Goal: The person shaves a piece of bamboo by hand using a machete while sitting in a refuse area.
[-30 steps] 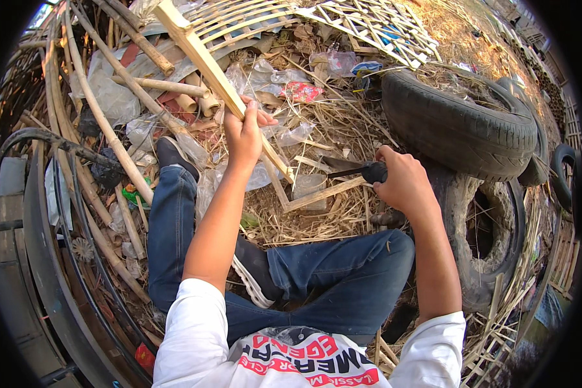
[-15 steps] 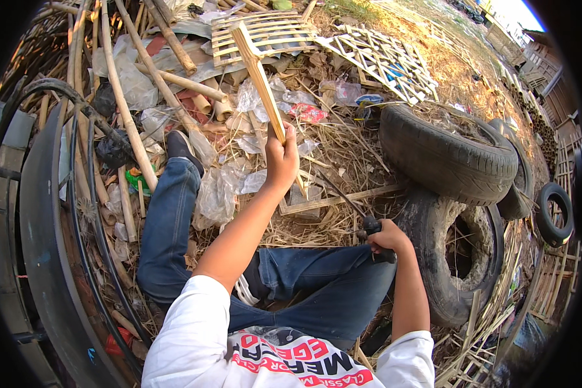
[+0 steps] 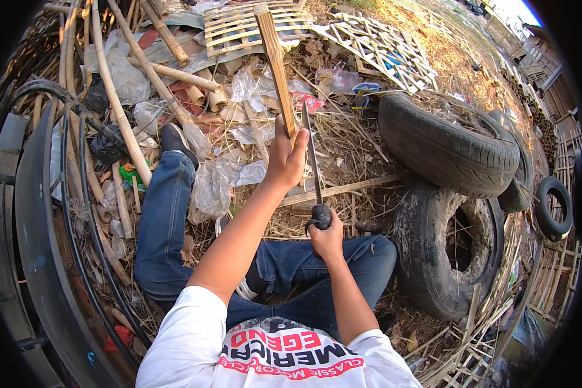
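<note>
My left hand [image 3: 287, 155] is closed round the lower part of a split bamboo strip [image 3: 275, 61], which stands up and leans slightly left, away from me. In my right hand [image 3: 327, 238] is the dark, wrapped handle of a long knife [image 3: 313, 155]. Its narrow blade points away from me, and the tip comes up beside the strip, just right of my left thumb. From this view I cannot tell whether blade and strip touch. The knife handle is above my bent right leg [image 3: 362, 258].
Two worn tyres, one upper [image 3: 446, 145] and one lower [image 3: 420, 252], lie to my right. Bamboo poles [image 3: 119, 97] and plastic scraps [image 3: 210, 187] litter the ground ahead and left. Lattice panels [image 3: 381, 48] lie farther off. A black metal-framed seat [image 3: 42, 233] stands at my left.
My right hand has brought the knife left and up from beside my right knee, so its blade now stands next to the strip. The strip has swung slightly right and more upright.
</note>
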A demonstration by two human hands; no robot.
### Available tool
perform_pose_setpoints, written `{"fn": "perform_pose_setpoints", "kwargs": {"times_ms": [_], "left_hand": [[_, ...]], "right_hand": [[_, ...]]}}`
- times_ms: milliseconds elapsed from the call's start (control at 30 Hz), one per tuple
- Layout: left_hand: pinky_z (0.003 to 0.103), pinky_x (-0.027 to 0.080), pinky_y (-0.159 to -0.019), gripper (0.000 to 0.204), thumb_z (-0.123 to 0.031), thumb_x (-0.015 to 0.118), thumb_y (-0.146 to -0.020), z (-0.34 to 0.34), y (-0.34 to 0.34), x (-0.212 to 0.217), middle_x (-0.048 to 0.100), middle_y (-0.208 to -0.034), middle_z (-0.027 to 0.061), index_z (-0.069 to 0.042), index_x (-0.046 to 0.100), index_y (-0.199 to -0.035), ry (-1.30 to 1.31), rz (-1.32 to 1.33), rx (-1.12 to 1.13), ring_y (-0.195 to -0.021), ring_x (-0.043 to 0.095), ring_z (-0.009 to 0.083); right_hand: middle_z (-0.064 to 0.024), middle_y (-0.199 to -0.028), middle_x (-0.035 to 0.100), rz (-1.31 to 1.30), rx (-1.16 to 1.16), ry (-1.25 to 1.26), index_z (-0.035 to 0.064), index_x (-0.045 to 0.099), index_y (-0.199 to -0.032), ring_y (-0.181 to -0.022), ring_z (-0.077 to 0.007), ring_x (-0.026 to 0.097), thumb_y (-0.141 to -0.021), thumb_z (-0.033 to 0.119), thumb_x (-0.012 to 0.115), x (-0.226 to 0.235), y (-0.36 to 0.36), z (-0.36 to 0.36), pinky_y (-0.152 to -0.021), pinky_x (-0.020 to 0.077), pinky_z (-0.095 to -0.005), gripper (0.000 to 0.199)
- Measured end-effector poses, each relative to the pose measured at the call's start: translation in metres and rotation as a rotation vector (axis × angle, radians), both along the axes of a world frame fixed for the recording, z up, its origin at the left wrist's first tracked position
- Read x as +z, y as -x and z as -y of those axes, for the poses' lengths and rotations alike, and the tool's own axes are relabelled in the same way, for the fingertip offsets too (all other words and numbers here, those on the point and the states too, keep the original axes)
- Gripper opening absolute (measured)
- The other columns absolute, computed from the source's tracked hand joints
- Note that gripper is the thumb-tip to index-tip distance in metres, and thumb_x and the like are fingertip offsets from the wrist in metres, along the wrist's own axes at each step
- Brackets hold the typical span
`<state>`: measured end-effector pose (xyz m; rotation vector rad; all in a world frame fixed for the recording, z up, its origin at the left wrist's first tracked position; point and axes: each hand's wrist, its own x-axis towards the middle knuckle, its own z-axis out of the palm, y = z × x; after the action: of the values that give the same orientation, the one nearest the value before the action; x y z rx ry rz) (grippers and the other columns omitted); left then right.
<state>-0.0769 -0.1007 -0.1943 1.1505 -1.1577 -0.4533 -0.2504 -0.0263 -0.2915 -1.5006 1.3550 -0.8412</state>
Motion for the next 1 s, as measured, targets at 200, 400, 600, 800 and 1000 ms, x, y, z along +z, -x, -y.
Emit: {"fn": "perform_pose_setpoints", "kwargs": {"times_ms": [200,400,600,800,1000], "left_hand": [[0.028,0.036,-0.078,0.040,-0.045,0.054,-0.094,-0.011,-0.002,0.005,0.041,-0.087,0.0007,-0.009,0.039,-0.105,-0.086,-0.040,-0.238,-0.081,0.039,0.0114],[0.031,0.041,-0.087,0.052,-0.051,0.060,-0.089,0.003,-0.010,0.053,0.050,-0.088,0.0033,-0.005,0.048,-0.110,0.246,-0.024,-0.189,-0.086,0.051,0.0145],[0.019,0.039,-0.046,0.052,-0.056,0.053,-0.091,0.026,-0.004,0.083,0.044,-0.061,-0.0016,-0.004,0.049,-0.095,0.287,-0.102,-0.254,-0.049,0.044,0.0054],[0.020,0.024,-0.043,0.042,-0.046,0.047,-0.098,0.031,0.008,0.074,0.036,-0.061,-0.0056,-0.007,0.043,-0.084,0.413,-0.099,0.050,-0.050,0.031,0.0017],[0.020,0.025,-0.044,0.039,-0.042,0.049,-0.098,0.024,0.005,0.074,0.037,-0.061,-0.0055,-0.007,0.043,-0.081,0.418,-0.123,0.080,-0.050,0.031,0.0019]], "right_hand": [[-0.0222,-0.092,0.067,-0.245,0.069,-0.059,0.0014,0.059,-0.105,-0.089,-0.0395,0.065,-0.066,0.012,0.075,-0.017,-0.002,0.013,-0.076,0.0501,-0.0429,0.043],[-0.0224,-0.091,0.067,-0.247,0.066,-0.080,0.0006,0.059,-0.107,-0.088,-0.0390,0.065,-0.065,0.013,0.076,-0.023,-0.002,0.015,-0.076,0.0504,-0.0421,0.046],[-0.0212,-0.088,0.067,-0.270,0.055,-0.039,-0.0016,0.060,-0.105,-0.085,-0.0365,0.066,-0.066,0.014,0.077,-0.024,-0.003,0.015,-0.075,0.0508,-0.0404,0.045],[-0.0163,-0.086,0.068,-0.082,0.103,-0.156,-0.0015,0.062,-0.101,-0.077,-0.0264,0.066,-0.067,0.013,0.075,-0.013,-0.003,0.019,-0.072,0.0501,-0.0361,0.038],[-0.0179,-0.085,0.068,-0.090,0.091,-0.128,-0.0005,0.062,-0.103,-0.081,-0.0293,0.067,-0.067,0.012,0.073,-0.011,-0.007,0.012,-0.073,0.0502,-0.0381,0.040]]}}
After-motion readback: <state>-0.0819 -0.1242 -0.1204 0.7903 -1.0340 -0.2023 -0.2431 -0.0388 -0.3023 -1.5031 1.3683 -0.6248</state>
